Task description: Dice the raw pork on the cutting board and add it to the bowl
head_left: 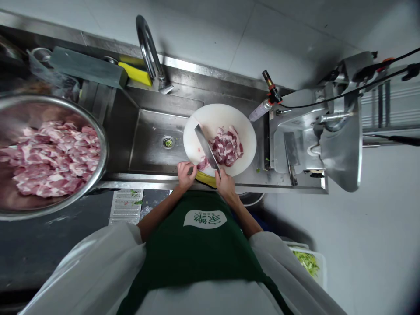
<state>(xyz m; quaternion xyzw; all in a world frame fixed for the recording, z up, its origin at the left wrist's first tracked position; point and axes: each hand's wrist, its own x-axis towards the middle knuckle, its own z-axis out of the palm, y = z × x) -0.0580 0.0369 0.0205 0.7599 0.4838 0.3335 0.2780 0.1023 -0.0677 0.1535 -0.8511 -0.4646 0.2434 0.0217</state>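
Observation:
My right hand [225, 184] is closed round the handle of a kitchen knife [207, 146] with a broad blade. The blade slants up and left across a round white cutting board [247, 148]. To the right of the blade lies a heap of cut raw meat [227, 146]; a smaller meat piece [203, 163] sits left of it, close to the board's near edge. My left hand [185, 176] is curled closed beside that edge, with something small and dark at its fingers that I cannot make out. Between my hands, a yellow thing [206, 179] shows at the board's near edge.
A large steel bowl [104, 148] of raw meat stands left of the sink [152, 153]. Behind are a faucet [151, 48] and a yellow cloth-like item [136, 74]. A blowtorch [262, 109], a cleaver [291, 153] and a slicing machine [341, 140] are to the right.

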